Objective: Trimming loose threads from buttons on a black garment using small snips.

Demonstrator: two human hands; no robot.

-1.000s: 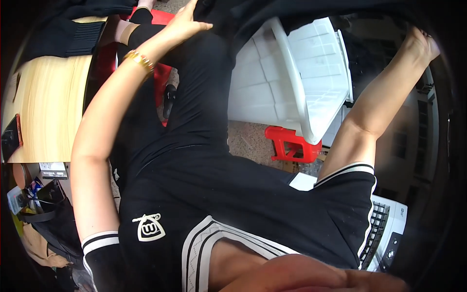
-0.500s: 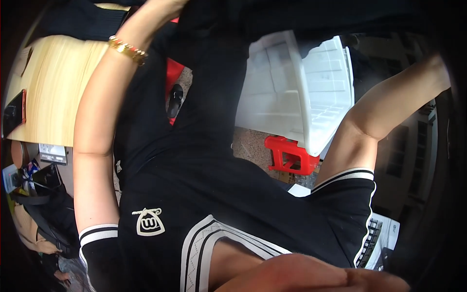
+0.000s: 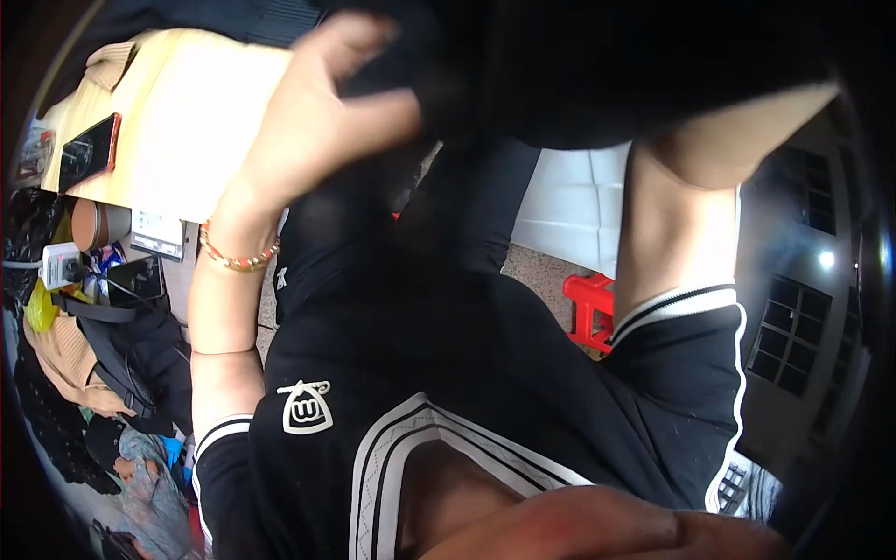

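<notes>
A large black garment (image 3: pixel 579 75), blurred, stretches across the upper middle and right, lifted in front of me. At its left side is my left hand (image 3: pixel 322 121), smeared by motion, with a bracelet (image 3: pixel 238 257) on the wrist. Its thumb and fingers stand apart in a C shape, and dark cloth shows between and beside them. My right forearm (image 3: pixel 728 149) bends up at the right and passes under the lower edge of the cloth. The right hand itself is not visible, hidden by the cloth or the dark rim.
To the left is a pale wooden table (image 3: pixel 177 103) with a phone (image 3: pixel 89 152) near its edge. Below it are a brown round container (image 3: pixel 89 224), a black bag (image 3: pixel 140 345) and bundled things. A white plastic bin (image 3: pixel 569 205) and a red stool (image 3: pixel 588 308) stand on the floor ahead.
My left hand has come down into view from the top edge. The black garment now reaches lower on the right, covering much of the white bin. My view has shifted, showing more of the left side.
</notes>
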